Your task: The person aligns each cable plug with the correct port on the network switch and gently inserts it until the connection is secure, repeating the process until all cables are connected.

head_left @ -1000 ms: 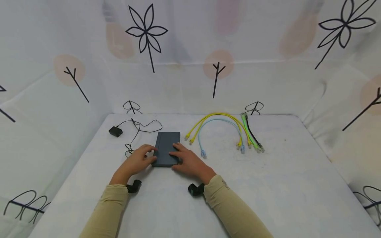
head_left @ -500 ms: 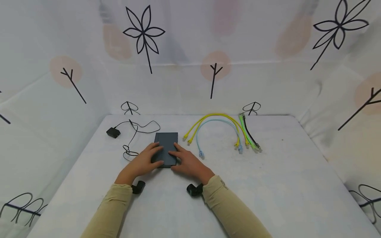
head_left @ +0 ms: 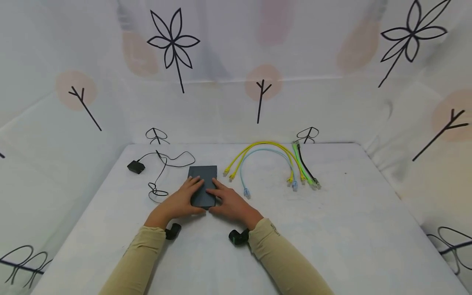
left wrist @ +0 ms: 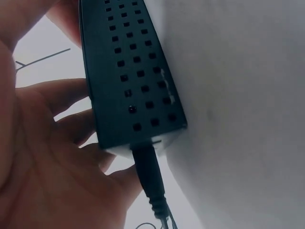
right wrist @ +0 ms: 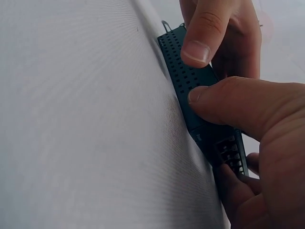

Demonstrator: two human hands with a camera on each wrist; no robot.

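Observation:
A dark blue-grey network switch (head_left: 203, 172) lies flat on the white table, between both hands. My left hand (head_left: 177, 205) holds its left part, with fingers spread over the top and the thumb at the near edge. From the right, my right hand (head_left: 234, 205) grips it, fingers on the right edge and thumb at the near side. The left wrist view shows the vented side and a black power plug (left wrist: 150, 174) seated in one end. In the right wrist view, the right thumb presses the vented side, and fingers touch the end with ports (right wrist: 231, 150).
A black power adapter (head_left: 136, 166) with a looped thin cord (head_left: 157, 191) lies at the left. Right of the switch are yellow cables (head_left: 263, 142), a light blue cable (head_left: 241, 172), a green cable (head_left: 302, 164) and a black cable (head_left: 306, 164). Patterned cloth stands behind the table.
My left hand has moved right over the switch's top, its thumb shifting to the near edge. The right hand stays on the switch. The whole view has drifted slightly.

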